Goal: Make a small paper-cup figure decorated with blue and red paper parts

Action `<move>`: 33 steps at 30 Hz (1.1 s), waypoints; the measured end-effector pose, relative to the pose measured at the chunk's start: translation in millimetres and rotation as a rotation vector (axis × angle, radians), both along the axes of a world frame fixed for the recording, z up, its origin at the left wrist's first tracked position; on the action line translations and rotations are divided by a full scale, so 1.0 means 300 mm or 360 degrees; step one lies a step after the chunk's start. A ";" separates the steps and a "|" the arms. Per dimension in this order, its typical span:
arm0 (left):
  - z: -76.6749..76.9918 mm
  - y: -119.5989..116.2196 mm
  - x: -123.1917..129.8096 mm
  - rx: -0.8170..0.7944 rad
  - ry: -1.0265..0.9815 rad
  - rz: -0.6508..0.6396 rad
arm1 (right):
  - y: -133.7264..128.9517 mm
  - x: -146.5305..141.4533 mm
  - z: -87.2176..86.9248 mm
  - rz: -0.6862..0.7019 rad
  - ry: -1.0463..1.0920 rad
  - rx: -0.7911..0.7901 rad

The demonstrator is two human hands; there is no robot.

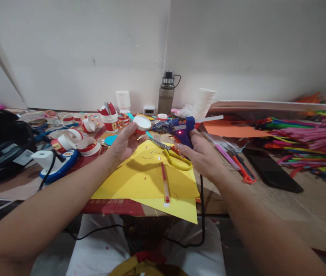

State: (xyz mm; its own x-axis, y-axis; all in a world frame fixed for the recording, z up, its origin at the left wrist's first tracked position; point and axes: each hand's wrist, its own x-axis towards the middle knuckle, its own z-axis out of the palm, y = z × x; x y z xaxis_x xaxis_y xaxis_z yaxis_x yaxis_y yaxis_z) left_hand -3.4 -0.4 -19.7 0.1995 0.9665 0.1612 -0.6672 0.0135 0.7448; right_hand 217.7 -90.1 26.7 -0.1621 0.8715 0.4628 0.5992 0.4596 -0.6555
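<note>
My left hand (126, 143) is closed on a small paper cup piece (142, 123), white and round on the side facing me, with red on its edge. In my right hand (199, 153) is a blue hot glue gun (184, 132) with a lit red light and a white glue stick (211, 118) out of its back. Its nozzle end points left, close beside the cup piece; whether they touch I cannot tell. Below lie yellow-handled scissors (177, 159), a red pen (165, 182) and yellow paper sheets (128, 184).
Cut paper cups (89, 147) and a blue-and-white power strip (59, 165) stand left. A water bottle (166, 94) and stacked white cups (204, 103) are behind. To the right are a black phone (272, 170), orange paper (234, 129) and colourful pipe cleaners (315, 138). The glue gun's cord (202, 207) hangs over the table edge.
</note>
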 end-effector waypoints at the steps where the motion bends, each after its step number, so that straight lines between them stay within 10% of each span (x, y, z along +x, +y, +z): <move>1: 0.001 0.000 0.000 0.0004 0.0010 0.0008 | 0.001 0.002 -0.002 0.0015 0.0009 0.0002; 23: 0.009 -0.006 0.002 0.0131 0.0004 0.0011 | 0.004 0.012 -0.007 -0.0017 0.0032 -0.0104; 33: 0.006 0.007 -0.002 -0.0024 -0.0051 -0.0036 | 0.071 0.065 -0.038 -0.0052 0.0744 -0.0328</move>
